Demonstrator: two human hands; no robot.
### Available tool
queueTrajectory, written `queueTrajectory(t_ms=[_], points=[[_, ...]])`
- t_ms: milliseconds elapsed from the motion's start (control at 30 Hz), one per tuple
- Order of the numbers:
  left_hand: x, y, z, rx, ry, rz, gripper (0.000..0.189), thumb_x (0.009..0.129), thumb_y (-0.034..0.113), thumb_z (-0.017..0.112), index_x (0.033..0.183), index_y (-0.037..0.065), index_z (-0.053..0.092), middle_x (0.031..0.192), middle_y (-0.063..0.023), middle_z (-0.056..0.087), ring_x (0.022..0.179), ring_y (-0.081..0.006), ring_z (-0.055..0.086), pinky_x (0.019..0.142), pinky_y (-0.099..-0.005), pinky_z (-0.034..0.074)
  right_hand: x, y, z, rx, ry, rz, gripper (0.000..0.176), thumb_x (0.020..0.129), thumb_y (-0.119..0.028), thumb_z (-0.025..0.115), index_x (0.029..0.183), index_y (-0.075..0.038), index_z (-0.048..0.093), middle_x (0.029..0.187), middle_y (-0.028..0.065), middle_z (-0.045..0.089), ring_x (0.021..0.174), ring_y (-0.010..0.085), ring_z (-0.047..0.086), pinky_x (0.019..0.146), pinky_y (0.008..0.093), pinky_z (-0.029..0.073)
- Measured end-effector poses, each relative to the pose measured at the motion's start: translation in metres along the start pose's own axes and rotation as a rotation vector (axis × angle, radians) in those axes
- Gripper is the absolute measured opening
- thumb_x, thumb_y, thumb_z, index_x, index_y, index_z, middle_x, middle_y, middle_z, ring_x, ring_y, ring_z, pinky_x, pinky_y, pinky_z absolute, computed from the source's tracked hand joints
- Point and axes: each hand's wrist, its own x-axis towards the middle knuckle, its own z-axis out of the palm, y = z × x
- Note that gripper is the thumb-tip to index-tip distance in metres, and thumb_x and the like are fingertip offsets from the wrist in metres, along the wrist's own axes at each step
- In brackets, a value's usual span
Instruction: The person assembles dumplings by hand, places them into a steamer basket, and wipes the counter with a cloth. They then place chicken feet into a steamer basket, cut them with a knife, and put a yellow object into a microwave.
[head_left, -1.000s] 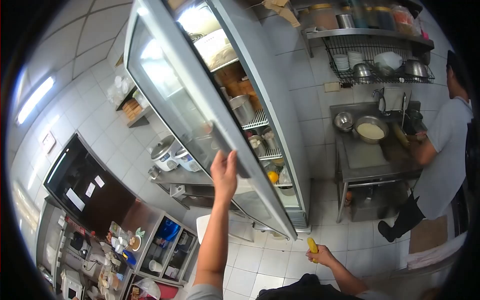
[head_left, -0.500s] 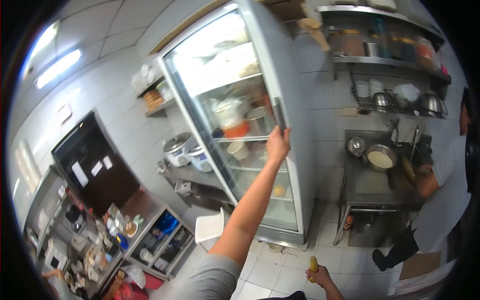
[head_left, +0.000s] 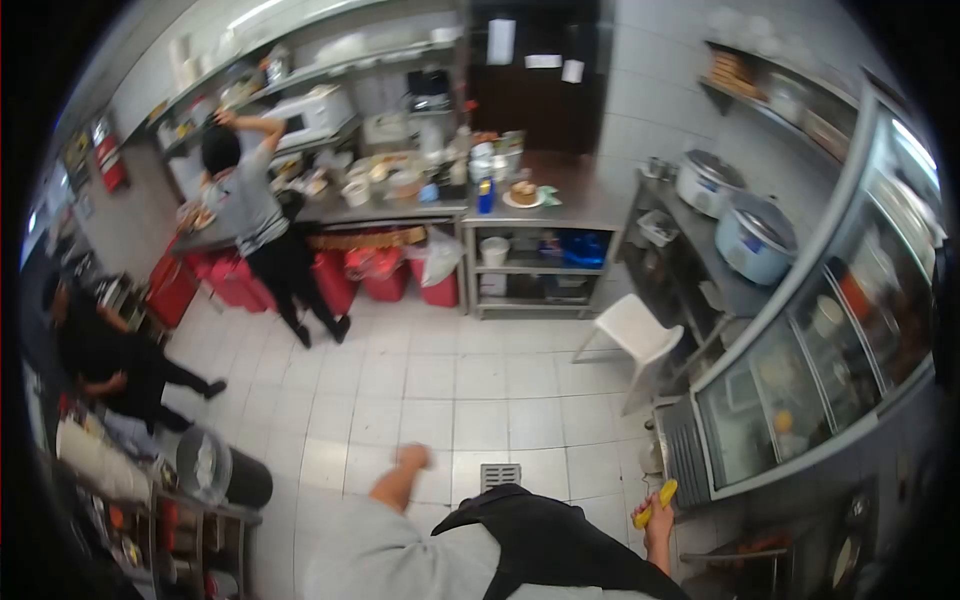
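My right hand (head_left: 657, 520) is closed round a long yellow piece of produce (head_left: 655, 504) that looks like a banana, both its ends sticking out past the fingers. That hand is low on the right, near the foot of the glass-door fridge (head_left: 708, 478). My left hand (head_left: 412, 460) hangs over the tiled floor in front of me, left of a floor drain (head_left: 500, 475). Motion smears its fingers, and nothing shows in it. A black apron (head_left: 560, 540) covers my front.
A white plastic chair (head_left: 640, 330) stands before the counter with rice cookers (head_left: 757, 236). Ahead is a steel counter (head_left: 560, 190) with a plate of food. One person (head_left: 265, 200) reaches to a shelf; another (head_left: 110, 345) stands at left near a dark bin (head_left: 240, 470).
My left hand has let go of the fridge door handle and come down in front of me. My view has swung left, while my right hand still holds the yellow piece.
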Motion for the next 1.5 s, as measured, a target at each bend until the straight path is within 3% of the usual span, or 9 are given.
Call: queueTrajectory(t_ms=[33,100,267,367,567,833,1033,1267,1500], points=[[-0.067,-0.061,-0.04,-0.344,0.139,-0.555,0.055,0.089,0.031,0.064,0.135,0.003,0.054,0.136,-0.0172,0.057,0.121,-0.033,0.058,0.099,-0.0504,0.048,0.014,0.0,0.022,-0.002,-0.09,0.023,0.023,0.099,-0.026,0.06,0.094,-0.004,0.055,0.071,0.0051,0.054,0.06,0.0181,0.057,0.056,0.0348,0.052],[-0.1,-0.172,-0.047,-0.619,0.248,-0.692,0.044,0.09,0.022,0.056,0.128,0.0,0.057,0.13,-0.0245,0.059,0.122,-0.0378,0.058,0.096,-0.0483,0.051,0.051,0.004,0.074,-0.195,-0.245,0.016,0.024,0.099,-0.026,0.06,0.094,-0.003,0.056,0.071,0.0056,0.055,0.06,0.0185,0.058,0.056,0.0347,0.052],[-0.048,-0.221,0.004,-0.895,0.674,-0.346,0.045,0.088,0.03,0.067,0.113,-0.006,0.059,0.106,-0.0291,0.067,0.104,-0.0433,0.063,0.091,-0.0475,0.051,0.085,0.0,0.234,-0.337,-0.519,0.063,0.024,0.098,-0.025,0.062,0.097,-0.002,0.057,0.075,0.0074,0.058,0.064,0.0189,0.062,0.058,0.0341,0.054],[-0.026,-0.145,0.012,-1.59,0.302,-0.233,0.059,0.091,0.029,0.069,0.134,0.0,0.042,0.091,-0.0168,0.065,0.067,-0.0253,0.069,0.05,-0.0392,0.059,0.089,-0.005,0.321,-0.378,-0.629,0.098,0.025,0.097,-0.026,0.064,0.099,-0.003,0.056,0.078,0.0076,0.059,0.066,0.0193,0.063,0.06,0.0347,0.056],[-0.027,-0.09,-0.033,-1.484,-0.282,0.083,0.058,0.089,0.038,0.073,0.13,0.002,0.053,0.109,-0.0193,0.065,0.08,-0.0254,0.07,0.058,-0.0378,0.06,0.114,0.008,0.435,-0.434,-0.717,0.116,0.029,0.095,-0.029,0.066,0.104,-0.004,0.056,0.083,0.0092,0.062,0.071,0.0201,0.066,0.064,0.0355,0.059],[0.061,-0.234,-0.016,-1.202,0.229,-0.279,0.034,0.089,0.031,0.067,0.087,-0.003,0.066,0.075,-0.0151,0.068,0.057,-0.0237,0.065,0.049,-0.0412,0.055,0.198,0.043,0.566,-0.357,-0.696,0.249,0.03,0.099,-0.031,0.06,0.106,-0.002,0.055,0.084,0.0108,0.061,0.071,0.0218,0.066,0.062,0.037,0.059],[0.066,-0.259,-0.08,-1.594,0.087,-0.38,0.038,0.09,0.026,0.068,0.115,-0.002,0.061,0.084,-0.0123,0.067,0.065,-0.0217,0.067,0.049,-0.0343,0.055,0.246,0.042,0.719,-0.279,-0.994,0.184,0.024,0.1,-0.026,0.059,0.104,-0.003,0.056,0.084,0.0096,0.061,0.072,0.0195,0.065,0.064,0.0339,0.058],[0.209,-0.284,-0.309,-0.91,1.086,0.218,0.052,0.092,0.024,0.066,0.135,-0.001,0.049,0.116,-0.0176,0.066,0.083,-0.0198,0.068,0.071,-0.032,0.053,0.238,0.023,0.84,-0.295,-1.023,0.222,0.028,0.098,-0.028,0.062,0.108,-0.002,0.058,0.089,0.0077,0.062,0.077,0.0171,0.065,0.069,0.0325,0.058],[0.264,-0.298,-0.665,-1.158,1.183,0.47,0.044,0.093,0.023,0.066,0.127,-0.003,0.057,0.138,-0.0231,0.052,0.125,-0.0341,0.053,0.105,-0.0389,0.041,0.27,0.01,0.822,-0.296,-0.857,0.249,0.026,0.099,-0.025,0.06,0.105,0.0,0.058,0.088,0.0077,0.062,0.077,0.0175,0.065,0.068,0.0328,0.057]])
